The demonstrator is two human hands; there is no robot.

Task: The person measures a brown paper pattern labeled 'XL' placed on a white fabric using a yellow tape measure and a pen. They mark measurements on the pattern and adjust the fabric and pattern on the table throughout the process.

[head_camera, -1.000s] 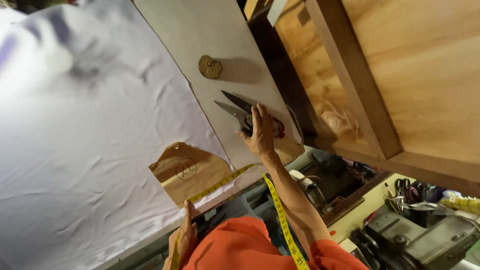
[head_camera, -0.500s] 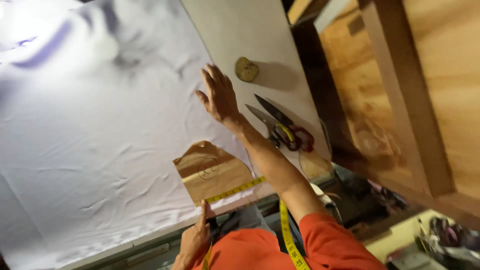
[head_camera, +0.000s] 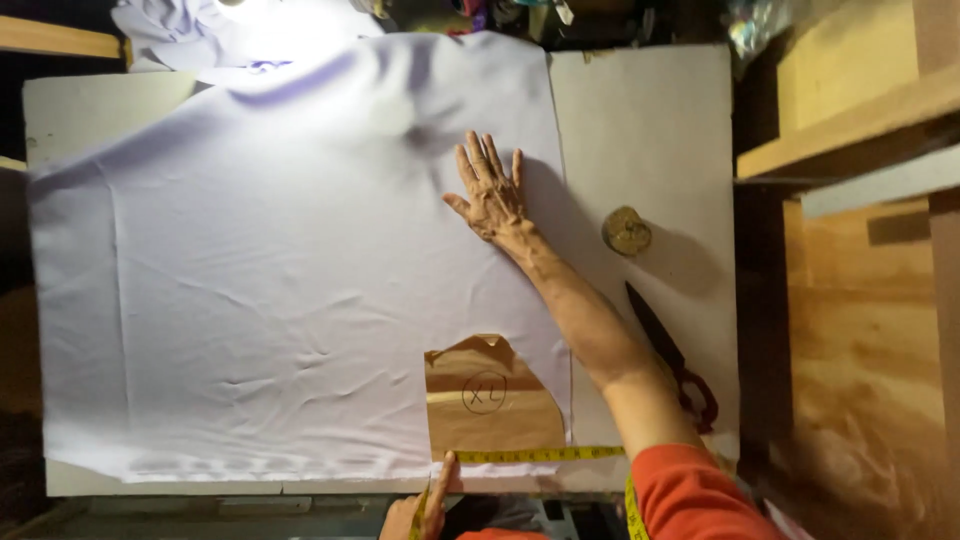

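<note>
Head view: a large sheet of pale lilac-white cloth point(head_camera: 280, 270) lies spread over a light board point(head_camera: 650, 130), covering most of it and leaving a bare strip on the right. The cloth is thin and matte, with soft wrinkles across its lower half and a bright glare from a lamp near its top edge; its right edge runs straight down the board. The right hand point(head_camera: 490, 195) rests flat on the cloth near that edge, palm down, fingers spread and pointing away from the person, holding nothing. The forearm crosses the bare board, ending in an orange sleeve point(head_camera: 700, 495). At the cloth's lower right corner lies a brown paper pattern point(head_camera: 490, 400), straight at the sides, curved at the top, with a circled mark in its middle. A yellow tape point(head_camera: 540, 454) runs along the pattern's bottom edge. The left hand point(head_camera: 420, 510), low at the frame edge, presses one extended finger on the tape's end just beside the pattern's lower left corner; its other fingers look curled in. On the bare board sit a round brownish lump point(head_camera: 627, 230) and dark scissors point(head_camera: 670, 355) with red handles, partly hidden by the forearm.
</note>
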